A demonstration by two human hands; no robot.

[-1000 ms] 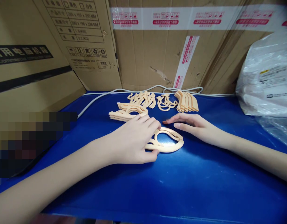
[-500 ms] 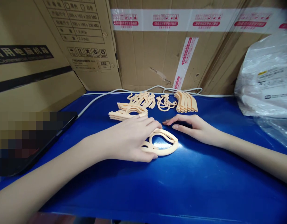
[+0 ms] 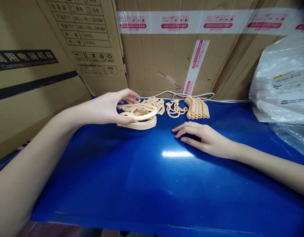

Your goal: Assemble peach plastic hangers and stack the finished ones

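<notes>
My left hand (image 3: 110, 107) grips a beige plastic folding hanger (image 3: 148, 114), folded into an oval, by its left end. The thumb is in front and the fingers are behind. That hanger is held over, or resting on, a stack of similar folded hangers (image 3: 144, 126); whether they touch I cannot tell. My right hand (image 3: 205, 136) lies on the blue tabletop (image 3: 166, 191) with its fingers stretched out and nothing in them. Behind it stand several curved hanger arms (image 3: 197, 108) in a row.
Loose beige hook pieces (image 3: 161, 107) and a small heap of curved pieces (image 3: 173, 114) lie at the back. A white cable (image 3: 206, 95) runs along the cardboard (image 3: 154, 59). A cardboard box (image 3: 65, 79) stands left, a clear plastic bag (image 3: 280, 85) right.
My left hand has carried the hanger from the table's middle back and left to the stack. My right hand has hardly moved. The dark device at the left has left the view.
</notes>
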